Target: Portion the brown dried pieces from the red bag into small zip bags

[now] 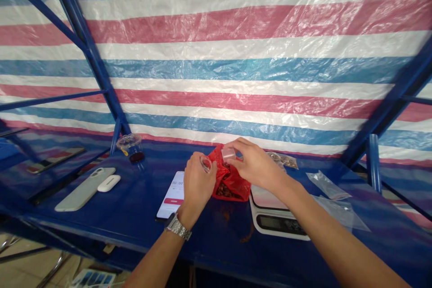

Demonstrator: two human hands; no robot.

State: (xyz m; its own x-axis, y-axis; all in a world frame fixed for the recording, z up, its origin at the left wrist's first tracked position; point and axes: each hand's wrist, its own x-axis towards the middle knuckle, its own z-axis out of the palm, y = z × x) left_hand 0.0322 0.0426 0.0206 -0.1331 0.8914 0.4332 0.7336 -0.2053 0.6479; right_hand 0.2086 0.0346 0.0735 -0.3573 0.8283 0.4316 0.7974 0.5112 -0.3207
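A red plastic bag (238, 184) stands open on the blue table, with small brown pieces (226, 190) inside. My right hand (251, 162) reaches over its mouth, fingers closed on a small clear plastic cup (228, 155). At the bag's left edge, my left hand (197, 180) is curled around a small clear round plastic piece (205, 164); I cannot tell if it is a cup or a lid. Its thumb is against the bag. To the right, partly under my right forearm, sits a white digital scale (254, 213).
A phone showing a timer (170, 198) lies left of my left hand. Farther left are another phone (84, 191), a white earbud case (109, 183) and a clear cup with dark contents (137, 156). Clear plastic bags (340, 209) lie at right. Blue frame bars (373, 162) border the table.
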